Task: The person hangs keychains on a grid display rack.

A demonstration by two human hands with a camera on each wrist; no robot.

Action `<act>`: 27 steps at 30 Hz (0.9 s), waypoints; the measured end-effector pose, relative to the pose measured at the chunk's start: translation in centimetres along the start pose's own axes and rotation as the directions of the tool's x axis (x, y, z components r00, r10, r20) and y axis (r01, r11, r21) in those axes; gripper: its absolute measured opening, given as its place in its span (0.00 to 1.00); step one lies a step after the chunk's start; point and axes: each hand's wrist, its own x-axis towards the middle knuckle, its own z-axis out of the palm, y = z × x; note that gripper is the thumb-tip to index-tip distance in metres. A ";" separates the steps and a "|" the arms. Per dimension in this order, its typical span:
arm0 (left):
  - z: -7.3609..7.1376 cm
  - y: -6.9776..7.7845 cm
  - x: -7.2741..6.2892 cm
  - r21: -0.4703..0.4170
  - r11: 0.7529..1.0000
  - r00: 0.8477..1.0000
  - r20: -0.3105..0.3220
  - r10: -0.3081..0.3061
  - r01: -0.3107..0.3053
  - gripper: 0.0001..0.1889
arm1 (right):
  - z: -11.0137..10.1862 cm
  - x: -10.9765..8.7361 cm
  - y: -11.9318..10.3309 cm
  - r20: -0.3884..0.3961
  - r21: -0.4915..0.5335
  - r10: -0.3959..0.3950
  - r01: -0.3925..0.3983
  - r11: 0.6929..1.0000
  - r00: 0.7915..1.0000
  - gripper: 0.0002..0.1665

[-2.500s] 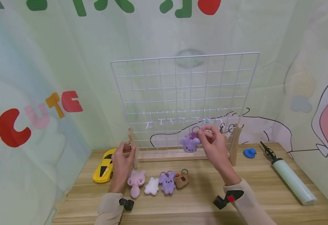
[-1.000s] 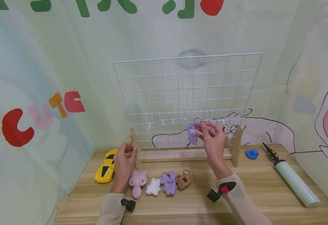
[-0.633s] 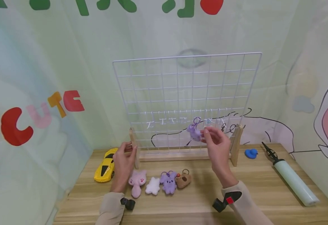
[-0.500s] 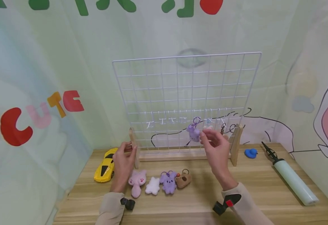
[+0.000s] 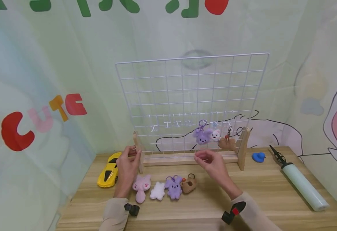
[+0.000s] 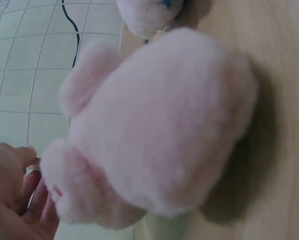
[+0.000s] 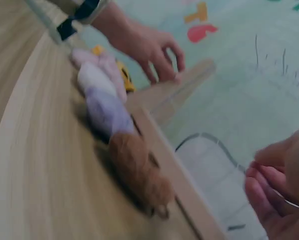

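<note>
A: The right hand had moved down from the hung purple plush, leaving it above.
B: Grip?
A: Right empty, fingers loosely curled; the left hand pinched the wooden upright.
B: Technique?
A: Steadying the upright probably limited sway; gentle release suited the hanging. Open room lay up-left of the right hand, along the white hooks; a white plush crowded the other side.

My left arm reaches forward, the left hand pinching between thumb and fingers; my right arm angles inward, the right hand slanting leftward, its fingers loosely curled, thumb close to their tips
</note>
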 end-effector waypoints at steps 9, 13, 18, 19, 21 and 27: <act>0.0 0.0 0.0 -0.002 1.000 1.000 0.000 -0.004 0.004 0.16 | -0.6 -0.4 5.1 0.315 -0.125 -0.007 0.049 0.991 0.949 0.11; 0.1 0.0 -0.1 0.008 1.000 1.000 0.002 -0.017 0.017 0.17 | -0.6 -0.7 6.0 0.382 -0.135 -0.036 0.095 0.986 0.923 0.10; 0.2 -0.2 -0.2 0.021 0.999 1.000 -0.002 -0.029 0.029 0.18 | -0.3 -0.7 6.7 0.390 -0.154 -0.051 0.119 0.981 0.920 0.11; 0.2 -0.2 -0.2 0.023 0.999 1.000 -0.002 -0.030 0.030 0.18 | -0.1 -0.6 6.8 0.386 -0.154 -0.054 0.122 0.980 0.921 0.11; 0.2 -0.2 -0.2 0.026 0.999 1.000 0.000 -0.028 0.028 0.18 | 0.1 -0.4 6.9 0.384 -0.153 -0.056 0.123 0.980 0.922 0.11; 0.3 0.0 -0.1 0.033 0.999 1.000 0.004 -0.029 0.029 0.17 | 0.2 -0.4 7.1 0.427 -0.162 -0.069 0.152 0.975 0.902 0.14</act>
